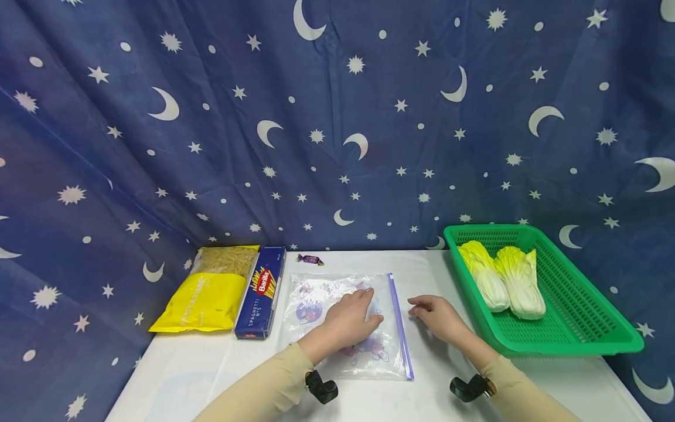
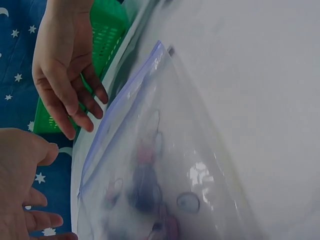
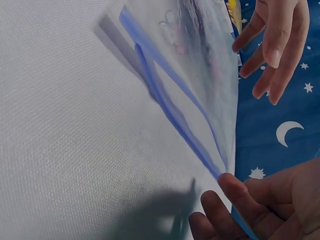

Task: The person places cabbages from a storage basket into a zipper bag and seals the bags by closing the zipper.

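A clear zip bag (image 1: 308,296) with a faint purple and pink print lies flat on the table, its purple zip edge (image 1: 401,328) facing right. Above the bag's middle is my left hand (image 1: 348,321), its fingers extended and holding nothing. My right hand (image 1: 439,317) hovers just right of the zip edge with fingers loosely bent and nothing in them. The right wrist view shows the bag's mouth (image 3: 175,92) parted, its two blue strips standing a little apart. In the left wrist view both hands appear beside the bag's zip side.
At the left lie a yellow pasta bag (image 1: 211,299) and a blue spaghetti box (image 1: 261,299). A purple wrapped candy (image 1: 310,259) lies behind the zip bag. On the right, a green basket (image 1: 590,346) holds two Chinese cabbages (image 1: 519,284). A starry blue curtain (image 1: 337,146) hangs behind.
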Available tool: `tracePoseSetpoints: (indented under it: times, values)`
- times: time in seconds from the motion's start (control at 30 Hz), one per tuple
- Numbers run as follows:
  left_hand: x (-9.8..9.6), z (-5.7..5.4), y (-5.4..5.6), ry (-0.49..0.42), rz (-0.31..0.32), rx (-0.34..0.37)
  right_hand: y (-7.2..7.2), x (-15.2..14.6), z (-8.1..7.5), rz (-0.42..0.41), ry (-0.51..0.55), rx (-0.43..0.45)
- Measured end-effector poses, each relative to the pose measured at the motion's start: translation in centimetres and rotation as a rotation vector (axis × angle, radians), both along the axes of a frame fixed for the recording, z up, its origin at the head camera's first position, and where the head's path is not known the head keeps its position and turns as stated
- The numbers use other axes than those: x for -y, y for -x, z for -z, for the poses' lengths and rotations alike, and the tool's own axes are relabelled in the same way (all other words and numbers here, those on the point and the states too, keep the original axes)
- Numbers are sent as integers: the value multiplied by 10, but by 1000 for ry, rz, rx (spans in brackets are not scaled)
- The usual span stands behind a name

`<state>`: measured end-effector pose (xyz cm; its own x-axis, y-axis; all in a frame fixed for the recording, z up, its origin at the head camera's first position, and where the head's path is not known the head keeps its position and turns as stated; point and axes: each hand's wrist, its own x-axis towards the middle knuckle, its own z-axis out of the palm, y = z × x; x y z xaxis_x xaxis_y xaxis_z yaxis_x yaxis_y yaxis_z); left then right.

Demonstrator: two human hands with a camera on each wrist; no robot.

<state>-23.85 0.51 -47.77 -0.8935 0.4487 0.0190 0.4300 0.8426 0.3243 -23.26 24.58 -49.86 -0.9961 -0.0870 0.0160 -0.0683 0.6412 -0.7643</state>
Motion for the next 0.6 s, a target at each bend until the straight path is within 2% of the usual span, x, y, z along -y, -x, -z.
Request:
tracePoseSetpoints:
  times: [0.17,0.47,0.6]
  values:
    - [-18,4,0,27,-25,10,2,-1,1,38,26,54]
    - [-49,16,0,120,-85,-66,-1,-6,0,69,70,93]
    - [-61,17,-2,147,-137,-43,-2,-7,2,75,82,97]
